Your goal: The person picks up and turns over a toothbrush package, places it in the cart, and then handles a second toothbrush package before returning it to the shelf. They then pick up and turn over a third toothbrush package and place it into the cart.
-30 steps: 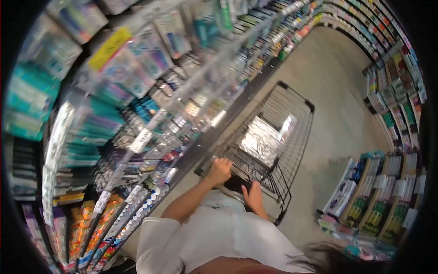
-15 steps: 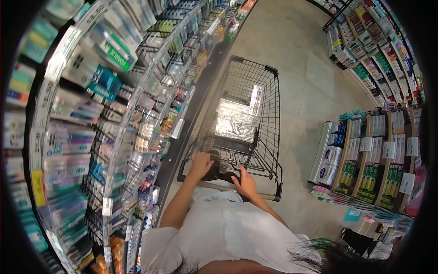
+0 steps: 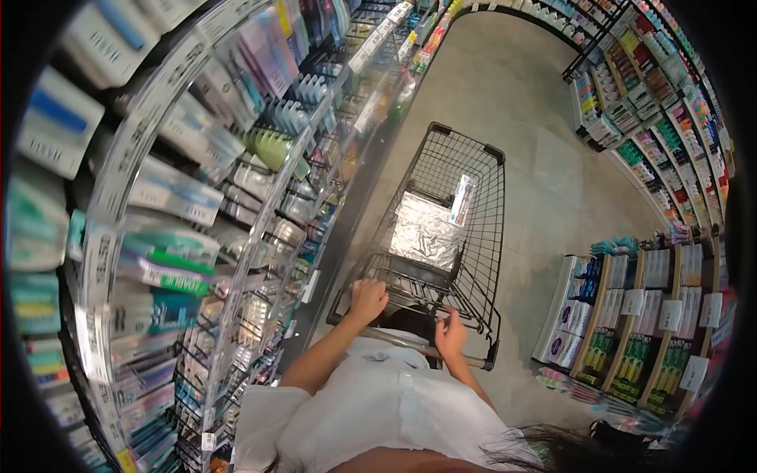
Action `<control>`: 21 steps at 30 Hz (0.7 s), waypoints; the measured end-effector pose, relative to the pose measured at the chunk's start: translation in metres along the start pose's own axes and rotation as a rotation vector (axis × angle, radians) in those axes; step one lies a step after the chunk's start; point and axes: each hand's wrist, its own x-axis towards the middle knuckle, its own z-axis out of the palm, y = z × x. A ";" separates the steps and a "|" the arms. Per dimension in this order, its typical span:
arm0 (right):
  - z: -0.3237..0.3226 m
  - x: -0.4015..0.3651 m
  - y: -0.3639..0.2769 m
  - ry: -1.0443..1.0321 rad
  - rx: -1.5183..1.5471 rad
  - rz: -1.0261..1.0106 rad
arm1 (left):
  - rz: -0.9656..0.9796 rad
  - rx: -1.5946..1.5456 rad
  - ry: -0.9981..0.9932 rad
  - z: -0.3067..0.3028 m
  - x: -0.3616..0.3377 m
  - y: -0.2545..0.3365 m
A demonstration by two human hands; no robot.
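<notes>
White short-sleeved shirt, bare forearms, dark loose hair.
The shirt (image 3: 355, 410) is plain white, of thin, lightly creased cloth, and sits loosely over the chest. A stitched placket (image 3: 406, 402) runs down its middle, with small pale buttons (image 3: 407, 380) that are too small to make out well. The neckline (image 3: 426, 451) is wide and curved. The left sleeve (image 3: 272, 418) is broad and loose, ending above the elbow; the shape of the right one is hard to tell. Both the left hand (image 3: 369, 300) and the right hand (image 3: 450, 334) are bare, with slim forearms. Fine, dark strands of hair (image 3: 544, 443) fall past the right shoulder.
</notes>
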 end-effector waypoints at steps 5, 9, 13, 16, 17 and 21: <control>-0.004 0.161 0.040 0.261 0.088 -0.014 | 0.007 0.008 -0.018 -0.001 0.069 0.004; 0.052 0.358 0.122 0.167 -0.019 -0.007 | -0.031 -0.023 -0.090 -0.009 0.122 0.016; 0.118 0.521 0.213 -0.103 -0.275 0.317 | -0.049 -0.001 -0.175 -0.016 0.179 0.025; 0.142 0.587 0.234 -0.018 -0.306 0.535 | -0.100 -0.042 -0.251 -0.020 0.213 0.027; 0.151 0.604 0.246 0.001 -0.302 0.542 | -0.098 -0.043 -0.252 -0.020 0.226 0.027; 0.179 0.653 0.270 0.013 -0.307 0.625 | -0.136 -0.039 -0.324 -0.022 0.262 0.030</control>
